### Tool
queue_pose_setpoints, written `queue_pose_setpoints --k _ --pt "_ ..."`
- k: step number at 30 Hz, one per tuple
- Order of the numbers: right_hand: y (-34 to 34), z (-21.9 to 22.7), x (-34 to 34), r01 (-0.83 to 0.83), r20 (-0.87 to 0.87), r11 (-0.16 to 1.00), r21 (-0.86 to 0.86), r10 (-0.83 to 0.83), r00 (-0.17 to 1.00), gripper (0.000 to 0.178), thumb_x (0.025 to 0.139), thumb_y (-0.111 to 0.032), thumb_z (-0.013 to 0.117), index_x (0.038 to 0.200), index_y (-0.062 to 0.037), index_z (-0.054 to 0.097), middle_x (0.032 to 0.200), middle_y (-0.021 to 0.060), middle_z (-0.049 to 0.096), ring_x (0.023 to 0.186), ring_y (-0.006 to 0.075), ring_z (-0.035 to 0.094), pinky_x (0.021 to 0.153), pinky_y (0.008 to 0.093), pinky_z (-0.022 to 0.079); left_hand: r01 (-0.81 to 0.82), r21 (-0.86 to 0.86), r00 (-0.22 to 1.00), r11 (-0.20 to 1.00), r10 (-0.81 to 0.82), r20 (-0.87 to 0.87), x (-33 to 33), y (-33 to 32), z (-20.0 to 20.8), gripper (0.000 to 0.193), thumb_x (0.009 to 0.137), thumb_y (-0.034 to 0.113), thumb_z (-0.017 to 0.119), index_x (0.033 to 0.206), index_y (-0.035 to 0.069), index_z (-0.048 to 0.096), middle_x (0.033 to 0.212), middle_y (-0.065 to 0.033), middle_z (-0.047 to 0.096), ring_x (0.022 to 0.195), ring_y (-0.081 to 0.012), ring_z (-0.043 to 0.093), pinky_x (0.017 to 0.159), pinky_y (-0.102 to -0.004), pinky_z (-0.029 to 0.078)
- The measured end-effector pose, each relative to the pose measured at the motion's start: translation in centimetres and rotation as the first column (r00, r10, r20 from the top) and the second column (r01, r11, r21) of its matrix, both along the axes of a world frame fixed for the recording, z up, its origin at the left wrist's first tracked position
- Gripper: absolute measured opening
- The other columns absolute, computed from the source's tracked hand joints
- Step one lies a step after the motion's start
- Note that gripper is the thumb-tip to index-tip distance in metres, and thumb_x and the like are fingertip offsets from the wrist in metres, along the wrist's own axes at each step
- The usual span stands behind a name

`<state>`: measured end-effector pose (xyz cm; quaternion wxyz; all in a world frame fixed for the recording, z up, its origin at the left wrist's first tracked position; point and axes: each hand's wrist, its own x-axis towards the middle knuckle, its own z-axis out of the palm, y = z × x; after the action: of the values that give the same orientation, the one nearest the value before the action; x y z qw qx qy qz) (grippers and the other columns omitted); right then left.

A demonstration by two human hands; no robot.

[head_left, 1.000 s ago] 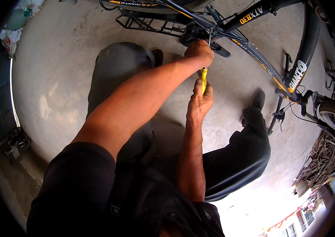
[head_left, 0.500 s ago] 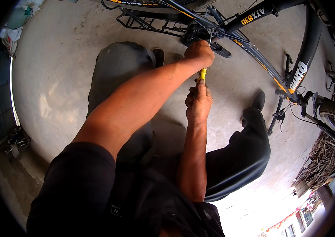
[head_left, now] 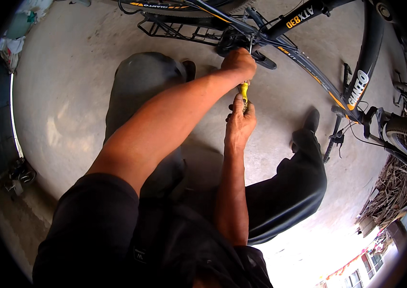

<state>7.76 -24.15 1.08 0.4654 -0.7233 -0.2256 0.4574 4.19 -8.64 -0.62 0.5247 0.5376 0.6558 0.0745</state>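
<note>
A screwdriver with a yellow handle [head_left: 244, 91] points away from me, and its thin metal shaft shows again beyond my left hand, up against the bicycle's crank area [head_left: 232, 41]. My right hand [head_left: 240, 125] has its fingers and thumb around the handle's near end. My left hand [head_left: 239, 63] is closed over the shaft, with its fingertips mostly hidden under the hand. The black bicycle frame [head_left: 273, 33] with orange and white markings lies across the far side, above both hands. A black pedal [head_left: 264, 61] sticks out just right of my left hand.
A black rear rack [head_left: 179, 30] lies left of the crank. The handlebar [head_left: 334, 139] and front wheel [head_left: 402, 132] are at the right, near a pile of sticks [head_left: 390, 192]. My bent legs flank the work on the concrete floor [head_left: 64, 96].
My right hand has turned and shifted on the screwdriver handle, so more of the yellow shows. My left hand stays at the shaft. The whole view has shifted slightly.
</note>
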Motion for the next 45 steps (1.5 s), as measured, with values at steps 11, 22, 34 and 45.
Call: queue_pose_setpoints --k 11,22,34,45 --pt "0.3 0.1 0.6 0.04 -0.308 0.997 -0.072 -0.06 0.949 0.04 0.089 -0.043 0.059 0.094 -0.0034 0.056 0.065 -0.0003 0.047 0.046 0.0051 0.037 0.039 0.0209 0.028 -0.15 -0.074 0.987 0.986 0.154 0.046 0.3 -0.2 0.7 0.025 0.092 0.022 0.053 0.092 -0.003 0.054 0.071 -0.0163 0.065 0.053 -0.0246 0.065 0.045 -0.0321 0.053" --pt "0.0 0.5 1.7 0.034 -0.649 0.996 -0.079 -0.077 0.757 0.037 0.089 -0.043 0.058 0.1 -0.0075 0.054 0.072 0.0029 0.049 0.047 0.0057 0.036 0.041 0.0191 0.027 -0.119 0.019 0.992 0.993 0.119 0.033 0.2 -0.5 0.7 0.027 0.091 0.021 0.053 0.087 -0.005 0.06 0.071 -0.0169 0.066 0.054 -0.0242 0.066 0.048 -0.0315 0.054" --pt "0.3 0.1 2.6 0.035 -0.889 0.999 -0.017 -0.031 0.457 0.034 0.096 -0.043 0.044 0.107 -0.0104 0.049 0.078 0.0032 0.05 0.053 0.0071 0.039 0.041 0.017 0.031 -0.044 0.089 0.991 0.995 0.054 -0.118 -0.8 -3.6 4.0 0.033 0.084 0.036 0.059 0.097 0.005 0.065 0.105 -0.017 0.065 0.102 -0.0341 0.061 0.087 -0.0404 0.047" --pt "0.7 0.7 2.4 -0.067 -0.845 0.997 -0.035 0.006 0.535 0.033 0.094 -0.042 0.045 0.093 -0.0108 0.058 0.069 -0.0013 0.056 0.046 0.0081 0.043 0.037 0.0213 0.029 0.127 0.015 0.983 0.992 -0.124 -0.138 -1.0 -5.4 8.4 0.024 0.082 0.018 0.051 0.095 0.004 0.066 0.103 -0.0164 0.066 0.098 -0.0319 0.064 0.083 -0.0398 0.052"
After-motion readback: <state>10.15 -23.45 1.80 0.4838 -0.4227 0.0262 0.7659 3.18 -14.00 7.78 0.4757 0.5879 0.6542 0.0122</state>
